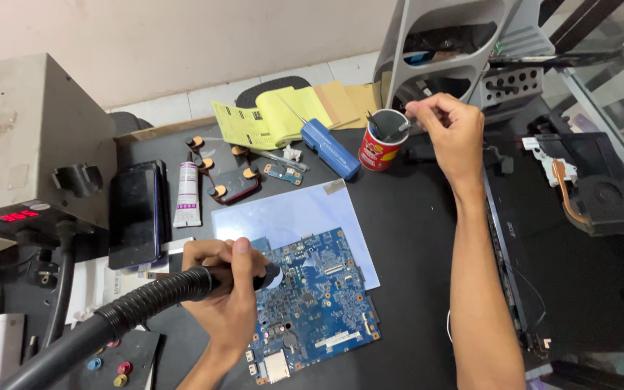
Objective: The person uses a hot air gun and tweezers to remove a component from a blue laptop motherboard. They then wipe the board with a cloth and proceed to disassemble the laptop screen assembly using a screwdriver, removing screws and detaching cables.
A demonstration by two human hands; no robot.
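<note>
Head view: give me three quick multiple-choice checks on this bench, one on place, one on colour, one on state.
1. Where does the circuit board lie?
A. On a pale blue sheet
B. Inside the red cup
C. On the yellow pad

2. What colour is the cup of tools?
A. Green
B. Red
C. White

3. What is the left hand doing?
A. Resting flat
B. Gripping a black hose nozzle
C. Holding a phone

Answers: 1 A, the board partly overlaps the sheet. 2 B, its wall is red. 3 B, fingers wrap the nozzle over the board; the right hand pinches a tool at the cup.
</note>
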